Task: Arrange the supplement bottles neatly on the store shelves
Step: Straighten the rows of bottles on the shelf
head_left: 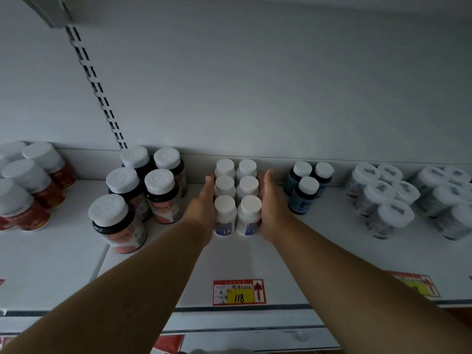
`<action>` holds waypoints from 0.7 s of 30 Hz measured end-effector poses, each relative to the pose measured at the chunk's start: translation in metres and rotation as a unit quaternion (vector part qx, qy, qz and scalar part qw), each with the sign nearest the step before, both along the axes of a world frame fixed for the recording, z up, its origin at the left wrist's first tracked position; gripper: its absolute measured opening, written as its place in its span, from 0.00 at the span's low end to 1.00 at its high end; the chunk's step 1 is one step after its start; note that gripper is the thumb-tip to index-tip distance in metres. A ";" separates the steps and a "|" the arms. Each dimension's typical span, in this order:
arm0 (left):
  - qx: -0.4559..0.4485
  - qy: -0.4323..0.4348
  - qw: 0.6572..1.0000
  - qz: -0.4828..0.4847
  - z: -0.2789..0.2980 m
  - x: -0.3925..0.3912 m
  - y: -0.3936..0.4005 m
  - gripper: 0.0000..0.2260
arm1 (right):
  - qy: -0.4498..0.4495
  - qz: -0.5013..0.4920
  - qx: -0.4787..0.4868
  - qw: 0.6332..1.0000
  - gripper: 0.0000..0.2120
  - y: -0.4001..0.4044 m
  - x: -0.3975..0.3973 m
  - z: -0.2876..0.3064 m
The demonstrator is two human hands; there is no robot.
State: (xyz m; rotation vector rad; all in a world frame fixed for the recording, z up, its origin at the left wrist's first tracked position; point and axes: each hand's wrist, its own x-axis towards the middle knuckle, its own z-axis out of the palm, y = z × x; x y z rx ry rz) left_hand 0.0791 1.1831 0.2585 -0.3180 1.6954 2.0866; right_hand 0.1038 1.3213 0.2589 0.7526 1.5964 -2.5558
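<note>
6 bottles: small white plastic supplement bottles (pixel 236 198) with white caps, standing upright in 2 columns of 3 on the white metal shelf (pixel 255 259), at 12 o'clock from the price tag.
Left hand (pixel 204 203): flat against the block's 9 o'clock side, fingers straight, gripping nothing.
Right hand (pixel 268 200): flat against the 3 o'clock side, fingers straight, thumb up.
Price tag: red and yellow label (pixel 239 292) reading 118, on the front edge.
At 9 o'clock: 5 dark white-capped jars (pixel 143 192).
At 3 o'clock: 3 blue-labelled bottles (pixel 307 187).
</note>
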 end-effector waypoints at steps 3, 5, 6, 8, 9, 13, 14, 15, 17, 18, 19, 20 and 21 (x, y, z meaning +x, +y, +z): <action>0.000 -0.003 1.000 0.006 -0.002 -0.001 0.000 0.31 | 0.012 -0.008 -0.006 1.000 0.34 0.000 -0.001 -0.004; 0.002 0.001 1.000 -0.002 -0.001 0.000 0.001 0.31 | 0.015 -0.012 -0.005 1.000 0.35 -0.001 -0.001 -0.003; -0.003 0.002 1.000 -0.005 0.000 0.000 0.001 0.31 | 0.017 -0.013 -0.006 1.000 0.34 -0.002 0.000 -0.003; -0.009 0.011 1.000 -0.012 0.001 0.002 -0.003 0.29 | 0.015 -0.016 0.007 1.000 0.33 -0.002 0.002 0.001; -0.014 0.014 1.000 -0.015 0.001 0.004 -0.005 0.29 | 0.013 -0.015 0.020 1.000 0.32 -0.001 0.004 0.002; -0.132 0.133 0.982 -0.026 0.001 0.026 -0.022 0.19 | 0.018 -0.021 0.239 0.971 0.30 0.000 0.036 0.004; -0.157 0.147 0.976 -0.021 0.002 0.038 -0.028 0.18 | 0.030 -0.002 0.333 0.942 0.32 0.002 0.048 0.001; -0.180 0.166 0.969 -0.026 0.002 0.049 -0.033 0.19 | 0.044 0.019 0.413 0.909 0.34 0.002 0.061 -0.003; -0.247 0.223 0.941 -0.065 0.001 0.063 -0.041 0.22 | 0.065 0.041 0.508 0.858 0.35 0.004 0.074 -0.018; -0.282 0.246 0.924 -0.083 -0.002 0.064 -0.042 0.23 | 0.077 0.043 0.529 0.844 0.34 0.003 0.077 -0.021; -0.306 0.264 0.910 -0.088 -0.004 0.063 -0.041 0.22 | 0.089 0.041 0.536 0.839 0.32 0.004 0.076 -0.025; -0.326 0.271 0.901 -0.087 -0.004 0.061 -0.040 0.22 | 0.097 0.040 0.543 0.833 0.30 0.003 0.075 -0.025; -0.343 0.275 0.894 -0.083 -0.004 0.059 -0.038 0.21 | 0.101 0.036 0.547 0.830 0.29 0.003 0.074 -0.025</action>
